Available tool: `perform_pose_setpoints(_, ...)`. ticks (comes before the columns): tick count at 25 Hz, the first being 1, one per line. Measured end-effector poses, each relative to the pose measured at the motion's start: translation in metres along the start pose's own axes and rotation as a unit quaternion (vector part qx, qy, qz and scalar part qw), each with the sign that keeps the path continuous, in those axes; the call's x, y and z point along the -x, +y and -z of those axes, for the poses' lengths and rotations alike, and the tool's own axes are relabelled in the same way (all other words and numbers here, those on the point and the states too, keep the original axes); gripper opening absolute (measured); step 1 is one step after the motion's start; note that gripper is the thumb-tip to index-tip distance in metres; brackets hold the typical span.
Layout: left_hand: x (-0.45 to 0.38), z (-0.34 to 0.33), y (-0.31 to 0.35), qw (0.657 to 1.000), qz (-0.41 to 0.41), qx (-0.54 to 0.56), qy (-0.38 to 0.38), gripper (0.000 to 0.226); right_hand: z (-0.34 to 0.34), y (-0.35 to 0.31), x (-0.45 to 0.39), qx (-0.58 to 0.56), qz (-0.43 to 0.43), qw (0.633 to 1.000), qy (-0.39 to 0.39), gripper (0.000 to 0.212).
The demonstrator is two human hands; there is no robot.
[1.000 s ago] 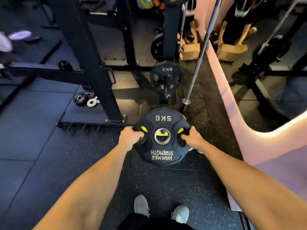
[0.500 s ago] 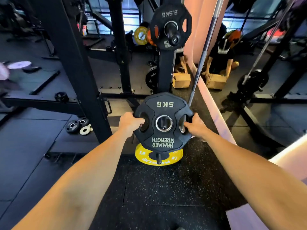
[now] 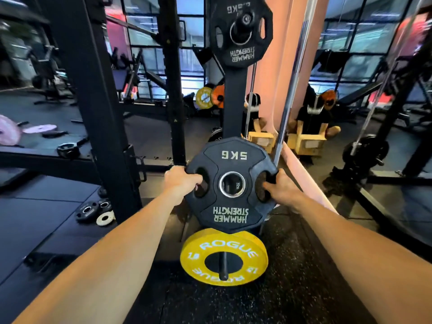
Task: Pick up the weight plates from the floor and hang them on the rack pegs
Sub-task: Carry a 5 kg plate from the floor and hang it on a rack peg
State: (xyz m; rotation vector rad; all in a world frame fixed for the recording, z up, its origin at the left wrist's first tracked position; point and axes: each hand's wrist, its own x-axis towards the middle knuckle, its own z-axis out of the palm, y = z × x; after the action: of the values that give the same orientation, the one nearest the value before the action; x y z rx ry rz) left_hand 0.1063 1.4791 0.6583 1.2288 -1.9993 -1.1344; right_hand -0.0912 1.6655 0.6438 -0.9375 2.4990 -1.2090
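I hold a black 5 kg plate (image 3: 231, 160) upright in front of the rack's upright post (image 3: 235, 106). My left hand (image 3: 180, 182) grips its left handle hole and my right hand (image 3: 279, 189) grips its right one. Through the plate's centre hole the end of a peg shows. A yellow plate (image 3: 203, 256) hangs on a low peg (image 3: 223, 265) just below. Higher on the post a black 2.5 kg plate (image 3: 243, 50) hangs on its peg. Small plates (image 3: 87, 210) lie on the floor at the left.
A thick black rack column (image 3: 93, 108) stands close at my left. A steel barbell (image 3: 292, 85) leans upright right of the post, against a pink mirror edge (image 3: 301, 174). Pink plates (image 3: 37, 129) and a collar (image 3: 68, 149) lie on the far left floor.
I have lifted the 5 kg plate from near the floor up to the post, and my view has tilted upward. Both hands kept their grip throughout.
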Motion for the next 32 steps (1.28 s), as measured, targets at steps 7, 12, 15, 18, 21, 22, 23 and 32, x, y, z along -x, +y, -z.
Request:
perform_pose_setpoints(7, -0.006, -0.05, -0.074, 0.997, -0.073, 0.02, 0.015, 0.037, -0.053, 0.074, -0.003, 0.014, 0.116, 0.992, 0.042, 0.039)
perform_pose_setpoints(12, -0.015, -0.074, -0.109, 0.992, -0.113, 0.042, 0.04, 0.045, -0.079, 0.101, -0.007, 0.021, 0.144, 0.984, 0.103, 0.027)
perform_pose_setpoints(15, -0.025, -0.085, -0.124, 0.986, -0.138, 0.069, 0.067, 0.038, -0.09, 0.107, -0.01, 0.016, 0.163, 0.98, 0.114, 0.021)
perform_pose_setpoints(18, -0.028, -0.089, -0.125, 0.98, -0.158, 0.071, 0.098, 0.041, -0.092, 0.107, -0.009, -0.005, 0.169, 0.977, 0.131, 0.021)
perform_pose_setpoints(21, -0.032, -0.089, -0.115, 0.977, -0.171, 0.074, 0.1, 0.042, -0.09, 0.105, -0.011, -0.034, 0.166, 0.974, 0.149, 0.024)
perform_pose_setpoints(22, -0.035, -0.09, -0.111, 0.978, -0.17, 0.075, 0.093, 0.041, -0.089, 0.104, -0.015, -0.038, 0.163, 0.974, 0.149, 0.024)
perform_pose_setpoints(23, -0.039, -0.092, -0.11, 0.979, -0.168, 0.074, 0.089, 0.04, -0.088, 0.104, -0.02, -0.033, 0.159, 0.975, 0.15, 0.025)
perform_pose_setpoints(32, -0.097, -0.123, -0.115, 0.972, -0.186, 0.05, 0.137, 0.024, -0.106, 0.12, -0.081, -0.007, 0.13, 0.984, 0.123, 0.026)
